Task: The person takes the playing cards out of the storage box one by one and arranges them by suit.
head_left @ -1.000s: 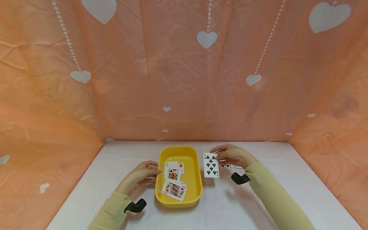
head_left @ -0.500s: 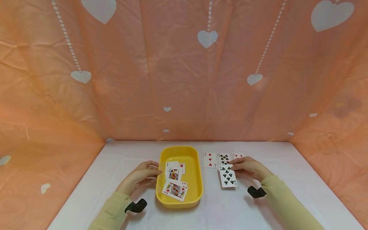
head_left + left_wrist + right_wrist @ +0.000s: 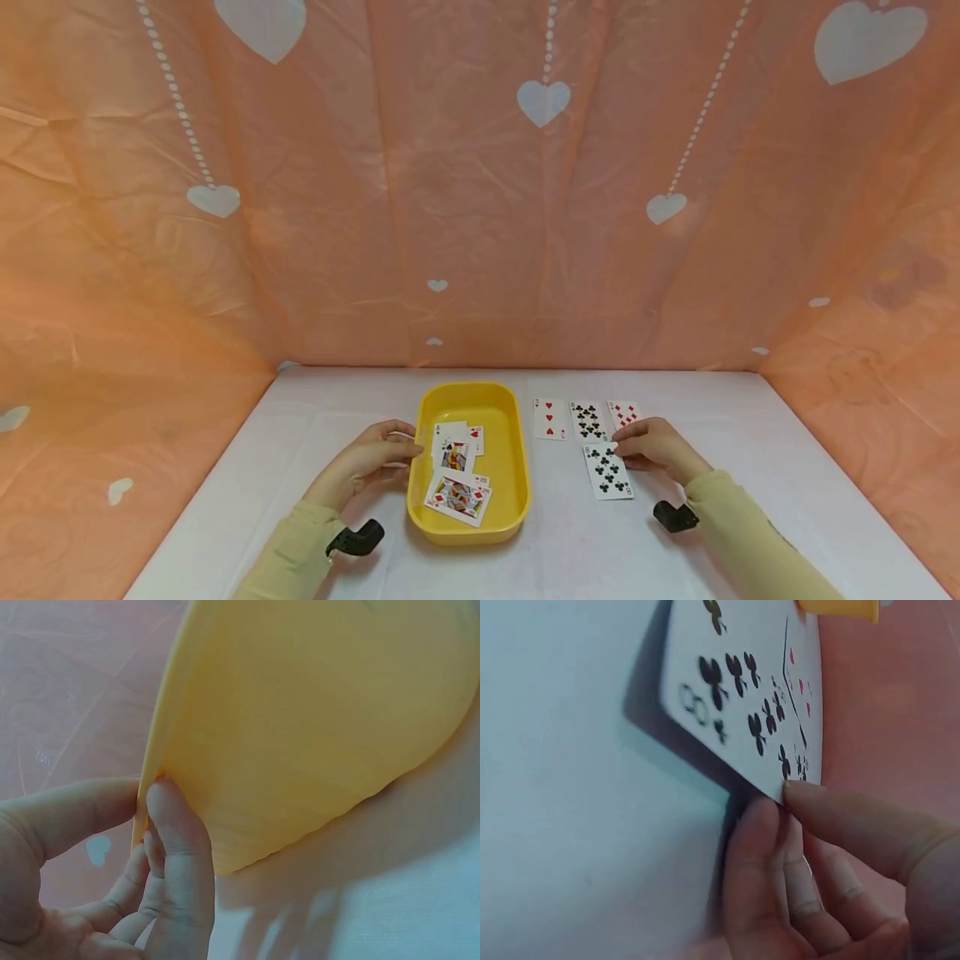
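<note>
White rectangular eight-of-clubs playing card (image 3: 608, 472): face up, tilted, pinched near its far right corner by the right hand (image 3: 660, 448), just nearer than a row of three white playing cards (image 3: 588, 421). Yellow rounded-rectangular tray (image 3: 506, 458): upright, left rim pinched by the left hand (image 3: 369, 460), holding overlapping face-up cards (image 3: 454, 456).

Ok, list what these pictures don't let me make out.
Head: lower part of the diamond card, behind the right hand.
Head: left part of the heart card in the tray, under other cards.
Left wrist: rest of the tray, past top edge.
Right wrist: held club card, cut off by top edge.
</note>
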### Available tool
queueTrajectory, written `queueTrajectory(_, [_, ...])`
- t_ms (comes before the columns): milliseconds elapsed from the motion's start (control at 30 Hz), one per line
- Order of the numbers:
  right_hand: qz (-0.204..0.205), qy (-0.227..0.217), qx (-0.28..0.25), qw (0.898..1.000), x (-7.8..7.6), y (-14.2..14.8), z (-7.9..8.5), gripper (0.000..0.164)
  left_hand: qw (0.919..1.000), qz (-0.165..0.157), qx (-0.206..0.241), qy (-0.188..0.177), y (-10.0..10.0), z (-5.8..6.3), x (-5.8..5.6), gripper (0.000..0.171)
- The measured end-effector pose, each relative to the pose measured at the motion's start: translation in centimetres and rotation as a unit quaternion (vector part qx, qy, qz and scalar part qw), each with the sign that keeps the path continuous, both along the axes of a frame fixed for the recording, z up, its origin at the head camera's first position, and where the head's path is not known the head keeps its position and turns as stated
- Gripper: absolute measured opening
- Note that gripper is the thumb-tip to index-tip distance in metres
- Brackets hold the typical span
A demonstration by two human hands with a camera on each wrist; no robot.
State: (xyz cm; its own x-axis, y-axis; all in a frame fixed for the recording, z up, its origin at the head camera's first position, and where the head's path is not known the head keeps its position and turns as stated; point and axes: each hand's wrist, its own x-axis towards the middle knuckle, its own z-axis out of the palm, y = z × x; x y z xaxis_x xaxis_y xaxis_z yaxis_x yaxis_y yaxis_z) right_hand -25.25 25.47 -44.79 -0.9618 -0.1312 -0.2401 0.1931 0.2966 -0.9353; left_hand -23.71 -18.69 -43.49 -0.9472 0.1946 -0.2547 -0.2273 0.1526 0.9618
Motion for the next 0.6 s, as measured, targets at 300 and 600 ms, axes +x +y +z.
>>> queueTrajectory(300, [-0.029,0.014,0.0,0.999,0.13,-0.47,-0.26,0.03,1.0,0.004,0.0,-0.006,0.1,0.07,-0.02,0.038])
queueTrajectory(600, [-0.056,0.012,0.008,0.998,0.37,-0.84,-0.52,0.027,1.0,0.002,0.002,-0.007,0.16,0.23,0.16,0.04])
